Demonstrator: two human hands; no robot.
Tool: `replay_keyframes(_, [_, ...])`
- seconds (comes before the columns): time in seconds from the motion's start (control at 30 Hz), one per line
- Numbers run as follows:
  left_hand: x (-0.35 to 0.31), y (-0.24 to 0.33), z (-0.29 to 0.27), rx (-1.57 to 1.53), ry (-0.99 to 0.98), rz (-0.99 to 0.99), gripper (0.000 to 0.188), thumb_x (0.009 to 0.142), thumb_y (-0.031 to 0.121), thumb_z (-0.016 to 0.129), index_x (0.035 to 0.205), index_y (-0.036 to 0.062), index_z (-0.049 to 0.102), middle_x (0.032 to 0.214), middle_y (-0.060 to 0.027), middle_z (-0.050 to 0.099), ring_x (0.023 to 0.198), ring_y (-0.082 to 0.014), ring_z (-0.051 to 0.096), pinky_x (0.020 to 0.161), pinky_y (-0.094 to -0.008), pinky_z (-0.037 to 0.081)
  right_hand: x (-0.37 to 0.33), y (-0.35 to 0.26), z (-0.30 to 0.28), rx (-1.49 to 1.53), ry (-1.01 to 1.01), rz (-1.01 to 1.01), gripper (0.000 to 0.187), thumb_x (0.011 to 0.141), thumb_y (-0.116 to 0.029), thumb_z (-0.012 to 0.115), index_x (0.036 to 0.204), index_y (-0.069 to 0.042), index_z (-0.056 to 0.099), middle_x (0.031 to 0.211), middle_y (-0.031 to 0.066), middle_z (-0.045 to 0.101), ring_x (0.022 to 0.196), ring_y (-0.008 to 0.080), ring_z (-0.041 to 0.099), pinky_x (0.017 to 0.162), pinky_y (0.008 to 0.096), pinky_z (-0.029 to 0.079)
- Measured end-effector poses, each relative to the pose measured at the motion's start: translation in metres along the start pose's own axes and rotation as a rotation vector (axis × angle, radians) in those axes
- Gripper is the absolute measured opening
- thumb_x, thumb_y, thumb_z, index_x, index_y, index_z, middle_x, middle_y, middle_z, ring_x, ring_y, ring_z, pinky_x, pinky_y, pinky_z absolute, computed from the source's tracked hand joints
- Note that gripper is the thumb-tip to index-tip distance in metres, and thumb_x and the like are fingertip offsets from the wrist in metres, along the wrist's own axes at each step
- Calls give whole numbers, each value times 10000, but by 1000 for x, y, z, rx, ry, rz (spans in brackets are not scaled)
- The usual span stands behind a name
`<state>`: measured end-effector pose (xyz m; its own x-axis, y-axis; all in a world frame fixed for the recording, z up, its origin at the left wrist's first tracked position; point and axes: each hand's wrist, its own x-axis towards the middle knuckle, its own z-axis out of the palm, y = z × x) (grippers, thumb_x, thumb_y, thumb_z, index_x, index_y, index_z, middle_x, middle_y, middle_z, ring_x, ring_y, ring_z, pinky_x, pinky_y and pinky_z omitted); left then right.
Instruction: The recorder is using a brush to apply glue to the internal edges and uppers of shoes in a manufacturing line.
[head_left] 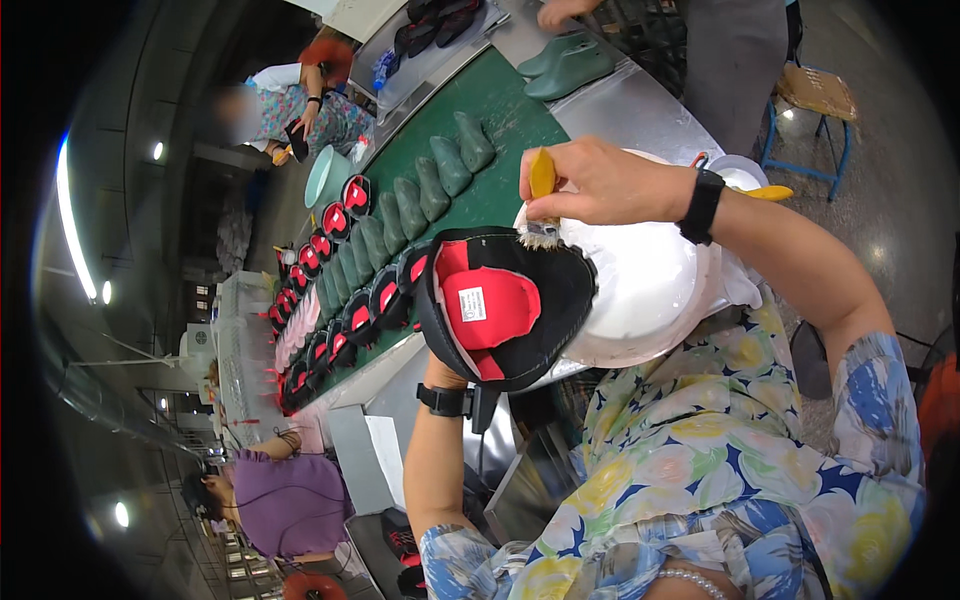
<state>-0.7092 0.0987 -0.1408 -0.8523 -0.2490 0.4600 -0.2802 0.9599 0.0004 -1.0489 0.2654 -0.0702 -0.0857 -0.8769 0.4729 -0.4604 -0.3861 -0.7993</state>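
My right hand (605, 180) pinches the yellow handle of a flat paintbrush (541, 175). The brush's pale, whitened bristles touch the black edge of a shoe upper (505, 305) with a red lining and a white label. From below, my left hand (442, 373) holds up that upper; most of its fingers are hidden behind it. Just right of the upper, and partly behind it, stands a large white basin (655, 290) with white inside. A second yellow-handled tool (768, 192) rests on a small white container beyond my right wrist.
A green-topped bench (520, 115) carries rows of green shoe lasts (425, 190) and black-and-red uppers (385, 290). Two larger green lasts (570, 70) lie at its far end. Co-workers are at the left and top. A blue-legged stool (815, 95) stands upper right.
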Motion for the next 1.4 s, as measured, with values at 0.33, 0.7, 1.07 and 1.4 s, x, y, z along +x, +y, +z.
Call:
replay_keyframes(0.33, [-1, 32, 15, -102, 137, -69, 518, 1027, 255, 536, 1489, 80, 381, 1496, -114, 463, 1355, -247, 478, 1122, -414, 413, -17, 2, 26, -117, 232, 257, 402, 841, -326, 727, 819, 60, 619, 739, 225, 664, 685, 361, 666, 648, 412, 515])
replay_keyframes(0.7, [-38, -1, 34, 50, 275, -164, 691, 899, 391, 699, 1461, 80, 445, 1357, -126, 595, 1254, -309, 575, 1077, -460, 441, -38, -3, 81, 299, 272, 522, 382, 885, -305, 704, 885, 75, 666, 749, 144, 697, 673, 196, 693, 591, 300, 529])
replay_keyframes(1.07, [20, 16, -8, -1414, 272, -781, 530, 1033, 356, 498, 1476, 76, 411, 1434, -156, 535, 1279, -306, 556, 1093, -455, 458, -50, -15, 51, 164, 412, 47, 223, 883, -177, 760, 970, 8, 670, 816, 65, 705, 694, 121, 645, 640, 256, 500])
replay_keyframes(1.4, [-13, 68, 47, -1642, -83, -508, 536, 1038, 310, 496, 1473, 15, 391, 1445, -166, 521, 1281, -287, 554, 1086, -416, 468, -34, -53, 54, 69, 61, -635, 147, 855, -110, 739, 978, -90, 663, 1013, 26, 700, 965, 225, 651, 889, 364, 494])
